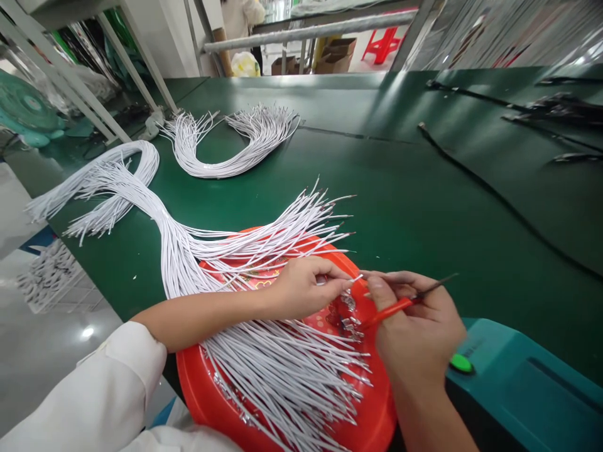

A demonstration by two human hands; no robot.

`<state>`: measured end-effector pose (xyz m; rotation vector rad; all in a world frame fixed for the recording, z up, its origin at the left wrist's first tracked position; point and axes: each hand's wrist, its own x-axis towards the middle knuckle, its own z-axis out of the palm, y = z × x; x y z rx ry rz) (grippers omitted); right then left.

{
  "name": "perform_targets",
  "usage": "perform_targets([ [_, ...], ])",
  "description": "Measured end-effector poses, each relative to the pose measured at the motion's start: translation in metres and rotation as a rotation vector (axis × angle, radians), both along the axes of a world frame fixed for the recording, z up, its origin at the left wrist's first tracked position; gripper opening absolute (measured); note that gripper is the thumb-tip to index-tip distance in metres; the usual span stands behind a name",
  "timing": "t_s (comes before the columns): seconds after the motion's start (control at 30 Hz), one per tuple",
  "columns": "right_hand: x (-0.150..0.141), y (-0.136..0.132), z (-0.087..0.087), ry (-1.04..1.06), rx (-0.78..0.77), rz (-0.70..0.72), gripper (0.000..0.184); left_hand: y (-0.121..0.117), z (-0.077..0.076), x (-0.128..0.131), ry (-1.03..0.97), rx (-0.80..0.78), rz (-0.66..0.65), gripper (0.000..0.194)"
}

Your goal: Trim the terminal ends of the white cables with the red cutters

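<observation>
My left hand (306,285) is closed in a pinch on the end of a white wire (357,278), above a red plastic tray (192,383). Close beside it, the fingertips of my right hand (417,320) meet at the wire's tip. Held across that palm is a red-handled tool (393,311) with a thin dark metal point; its exact kind is unclear. Small shiny metal terminals (351,314) lie in the tray between my hands. A thick bundle of white wires (282,364) spreads over the tray below my left forearm, and more wires (273,235) fan out above it.
Two curved bundles of white wires, one at the back (226,168) and one at the left (146,157), lie on the green table (377,182). A teal machine (522,376) stands at the lower right. Black cables (499,194) cross the right side. A fan (28,110) is far left.
</observation>
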<state>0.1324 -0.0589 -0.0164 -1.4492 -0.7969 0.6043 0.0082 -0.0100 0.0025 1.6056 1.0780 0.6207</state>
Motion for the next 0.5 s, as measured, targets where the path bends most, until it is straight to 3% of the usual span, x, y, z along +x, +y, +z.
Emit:
perform_targets([
  [0.2,-0.003,-0.002,0.003,-0.021,0.054,0.038,0.021,0.002,-0.001,0.002,-0.081,-0.206,0.02,0.013],
  [0.5,0.006,0.0,-0.011,-0.102,0.0,0.074,0.016,0.001,0.0,0.001,-0.118,-0.217,-0.011,0.013],
])
